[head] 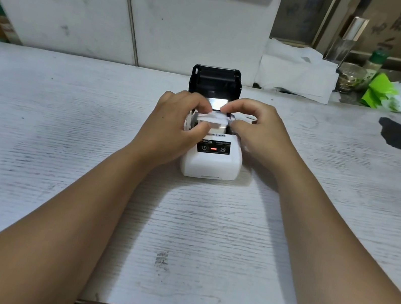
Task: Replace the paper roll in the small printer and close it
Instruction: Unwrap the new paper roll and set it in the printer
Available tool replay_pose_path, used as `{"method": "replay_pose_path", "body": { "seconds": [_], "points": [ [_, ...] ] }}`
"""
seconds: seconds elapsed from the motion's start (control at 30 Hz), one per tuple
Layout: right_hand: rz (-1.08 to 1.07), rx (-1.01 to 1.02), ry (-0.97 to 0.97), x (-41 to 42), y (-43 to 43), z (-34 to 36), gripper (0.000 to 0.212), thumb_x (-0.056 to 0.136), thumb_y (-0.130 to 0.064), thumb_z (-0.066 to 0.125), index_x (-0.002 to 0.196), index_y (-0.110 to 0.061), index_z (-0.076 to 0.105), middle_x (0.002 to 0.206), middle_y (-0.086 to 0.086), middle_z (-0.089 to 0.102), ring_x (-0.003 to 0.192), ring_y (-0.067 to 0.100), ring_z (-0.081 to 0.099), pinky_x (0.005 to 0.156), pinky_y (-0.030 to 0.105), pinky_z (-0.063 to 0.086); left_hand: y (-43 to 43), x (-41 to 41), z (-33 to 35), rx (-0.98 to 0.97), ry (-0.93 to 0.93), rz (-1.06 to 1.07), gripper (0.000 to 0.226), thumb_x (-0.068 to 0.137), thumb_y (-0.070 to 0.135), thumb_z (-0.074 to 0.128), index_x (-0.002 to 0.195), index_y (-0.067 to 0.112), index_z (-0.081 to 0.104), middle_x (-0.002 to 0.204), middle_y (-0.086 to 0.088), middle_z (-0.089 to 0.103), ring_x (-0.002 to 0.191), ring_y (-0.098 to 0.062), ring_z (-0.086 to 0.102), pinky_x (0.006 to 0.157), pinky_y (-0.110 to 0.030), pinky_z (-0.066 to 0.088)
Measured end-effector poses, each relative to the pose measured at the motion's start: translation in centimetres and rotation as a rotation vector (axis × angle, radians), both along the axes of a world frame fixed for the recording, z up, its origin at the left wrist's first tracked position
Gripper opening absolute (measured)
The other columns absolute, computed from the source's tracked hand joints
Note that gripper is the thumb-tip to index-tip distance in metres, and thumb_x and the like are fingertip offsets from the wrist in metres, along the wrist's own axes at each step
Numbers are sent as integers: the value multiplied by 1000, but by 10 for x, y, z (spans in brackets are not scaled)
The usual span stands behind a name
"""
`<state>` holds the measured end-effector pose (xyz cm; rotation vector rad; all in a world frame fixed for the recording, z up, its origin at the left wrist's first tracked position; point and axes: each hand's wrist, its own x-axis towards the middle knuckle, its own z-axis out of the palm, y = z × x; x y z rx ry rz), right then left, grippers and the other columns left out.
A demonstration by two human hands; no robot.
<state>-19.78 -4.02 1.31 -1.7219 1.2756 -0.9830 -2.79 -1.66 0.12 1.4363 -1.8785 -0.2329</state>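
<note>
A small white printer [212, 163] stands in the middle of the table, with a red light on its dark control panel. Its black lid [216, 81] is tipped up and back, so the paper bay lies uncovered. A white paper roll [212, 122] sits in the bay, with its loose end lifted. My left hand [176, 124] pinches the roll from the left side. My right hand [256, 126] pinches it from the right, with thumb and forefinger on the paper's edge. Most of the roll is hidden by my fingers.
The whitewashed wooden table [65, 129] has a dark stain [400, 134] at the far right. Behind the printer's right lie crumpled white paper [297, 72], a glass jar [350, 77], a green-capped bottle [374, 64] and green wrapping [379, 90]. White panels stand along the back.
</note>
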Motion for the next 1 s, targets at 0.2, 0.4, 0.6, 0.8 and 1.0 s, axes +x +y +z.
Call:
{"method": "replay_pose_path", "body": {
  "seconds": [0.2,0.4,0.6,0.8,1.0],
  "points": [
    [84,47,9,0,1,3,28,78,-9,57,96,-25,71,102,-8,72,100,14,67,93,40,53,-1,-1,-1,25,33,-12,22,83,23,54,101,26,67,100,10,48,102,-14,39,82,2,21],
    [25,38,40,1,-1,2,29,77,-16,62,100,-31,70,109,-16,67,105,5,61,88,25,50,-2,-1,0,17,37,-16,29,80,27,51,106,26,65,101,10,52,100,-13,44,83,-4,26],
    [-145,-92,215,7,-3,1,9,79,-26,67,87,-28,67,105,-2,55,108,14,52,82,19,39,-1,-2,-1,-34,79,-15,21,78,21,55,93,20,68,87,16,52,81,3,52,73,-3,35],
    [-116,43,205,3,2,8,4,81,-27,67,80,-23,66,101,-10,60,77,-3,51,60,12,34,0,-4,0,-78,74,28,21,80,16,55,92,17,72,88,10,57,77,-3,53,72,-6,37],
    [-145,112,117,4,6,11,7,80,-24,70,80,-17,70,83,-13,63,72,2,58,60,15,42,3,-5,3,-78,53,54,21,81,10,56,90,16,74,85,12,57,80,-5,53,69,-4,35]
  ]
}}
